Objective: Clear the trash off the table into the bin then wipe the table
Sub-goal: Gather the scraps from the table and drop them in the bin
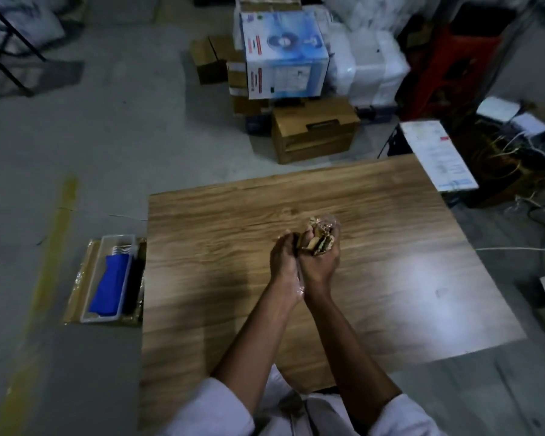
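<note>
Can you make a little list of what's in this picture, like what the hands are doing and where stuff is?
left hand: curled round the trash
right hand: gripping the trash
trash: crumpled bundle, held over the table
table: wooden
blue cloth: in a white tray left of the table

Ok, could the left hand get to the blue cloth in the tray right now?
Probably not yet: the left hand and right hand both grip the trash. Otherwise nothing blocks the way across the table to the blue cloth in its tray.
</note>
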